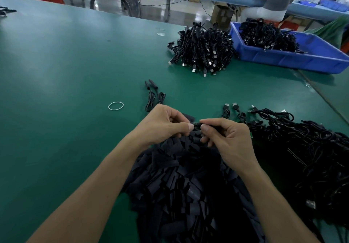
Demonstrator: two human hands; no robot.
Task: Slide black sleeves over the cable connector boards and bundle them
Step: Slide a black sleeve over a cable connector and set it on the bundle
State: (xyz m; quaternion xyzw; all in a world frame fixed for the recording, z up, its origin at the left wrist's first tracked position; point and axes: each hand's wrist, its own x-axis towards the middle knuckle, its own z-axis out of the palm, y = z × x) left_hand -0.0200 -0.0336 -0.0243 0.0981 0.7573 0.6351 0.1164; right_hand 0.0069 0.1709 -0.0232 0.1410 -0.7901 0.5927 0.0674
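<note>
Pinching a small black piece (197,125) from both ends: the left hand (166,123) has it between thumb and forefinger, and the right hand (226,137) does the same from the other side, other fingers curled under. Its long axis runs pretty much left to right across the view, level, one end toward each hand. Can't tell if it's a sleeve, a board or both, it's too small and dark.

It's held just above the far edge of a big pile of sleeves (179,182), flat black strips pointing every which way, right in front of the person. To the right of that sits a tangle of cables (306,148), a few plugs sticking out toward the far side. Just beyond the left hand lie two cables (154,97), coiled, with their sleeved ends pointing away. A white rubber band (116,106) lies to their left on the green table (66,73). Farther back there's a heap of bundled cables (204,50) beside a blue bin (294,59) holding more.
</note>
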